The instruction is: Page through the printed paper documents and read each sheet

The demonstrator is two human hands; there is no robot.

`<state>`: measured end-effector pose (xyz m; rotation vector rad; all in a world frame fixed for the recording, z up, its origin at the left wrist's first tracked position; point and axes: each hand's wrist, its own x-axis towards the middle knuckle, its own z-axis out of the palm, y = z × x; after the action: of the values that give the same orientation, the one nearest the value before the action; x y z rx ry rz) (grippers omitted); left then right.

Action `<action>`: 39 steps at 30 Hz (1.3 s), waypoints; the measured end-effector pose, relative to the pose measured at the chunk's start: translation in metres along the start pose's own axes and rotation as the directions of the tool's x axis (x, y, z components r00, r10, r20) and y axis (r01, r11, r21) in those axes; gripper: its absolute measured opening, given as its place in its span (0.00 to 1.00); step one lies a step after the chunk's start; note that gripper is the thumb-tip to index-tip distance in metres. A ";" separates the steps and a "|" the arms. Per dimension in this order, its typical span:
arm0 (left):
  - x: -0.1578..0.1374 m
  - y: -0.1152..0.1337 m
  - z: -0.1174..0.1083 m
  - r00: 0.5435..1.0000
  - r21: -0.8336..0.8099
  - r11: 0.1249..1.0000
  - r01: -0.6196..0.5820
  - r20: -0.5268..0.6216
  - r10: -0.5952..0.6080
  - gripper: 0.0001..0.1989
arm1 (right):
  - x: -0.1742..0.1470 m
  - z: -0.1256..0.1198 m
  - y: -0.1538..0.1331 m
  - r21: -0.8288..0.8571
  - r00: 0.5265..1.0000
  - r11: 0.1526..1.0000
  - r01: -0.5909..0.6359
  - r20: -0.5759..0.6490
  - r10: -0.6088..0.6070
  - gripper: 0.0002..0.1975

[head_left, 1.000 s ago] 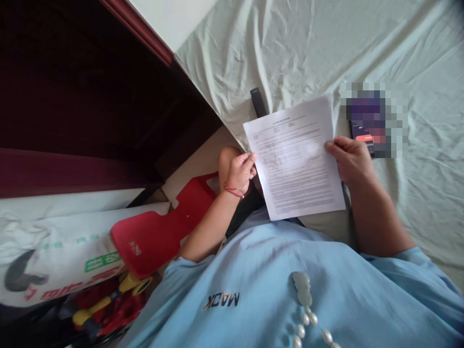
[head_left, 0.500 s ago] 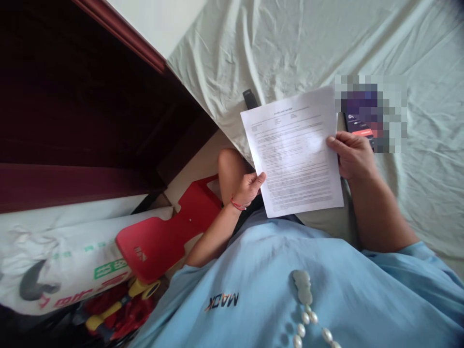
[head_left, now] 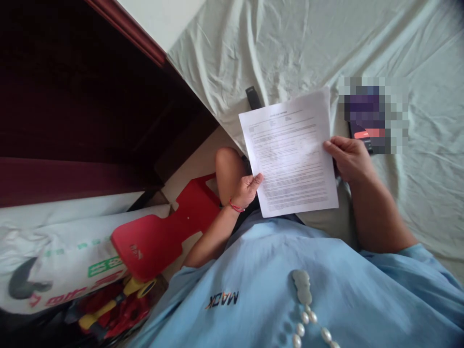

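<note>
Two bare hands held a white paper up in front of the person's blue shirt. The left hand pinched the left edge, low down, with its thumb on top. The right hand pinched the right edge a bit higher up, and its thumb was on top too. The page had rows of dark print, too small to read.

Past the top of the paper, a black thing poked out on a pale green cloth full of wrinkles. A dark phone lay on the cloth near the right hand, and most of it was hidden by blurry squares.

The left wrist wore a red bracelet, and a bare knee was just beside that hand. Farther left were a red plastic thing and a white sack with green and pink marks. White beads and a gray pendant hung over the shirt.
</note>
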<state>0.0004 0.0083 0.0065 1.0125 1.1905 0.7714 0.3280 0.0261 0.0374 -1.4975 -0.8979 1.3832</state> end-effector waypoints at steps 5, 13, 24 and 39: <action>-0.014 -0.011 0.005 0.989 0.037 0.998 0.047 0.135 -0.052 0.31 | 0.003 0.001 0.003 0.033 1.000 0.999 -0.002 -0.021 0.002 0.20; -0.039 -0.027 0.022 0.869 0.059 0.996 0.063 0.488 -0.084 0.34 | 0.005 0.003 -0.003 -0.016 1.000 1.000 0.016 -0.026 -0.016 0.19; -0.034 -0.018 0.017 0.964 0.124 0.992 0.025 0.261 -0.057 0.29 | 0.004 0.005 -0.006 -0.038 1.000 0.999 0.000 -0.012 -0.001 0.19; -0.014 0.016 0.006 0.999 -0.038 0.998 -0.049 -0.021 0.049 0.29 | 0.005 0.004 -0.007 -0.016 1.000 1.000 0.000 0.004 0.000 0.20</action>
<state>0.0041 0.0001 0.0270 1.0074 1.1675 0.8418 0.3251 0.0332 0.0420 -1.5070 -0.9134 1.3822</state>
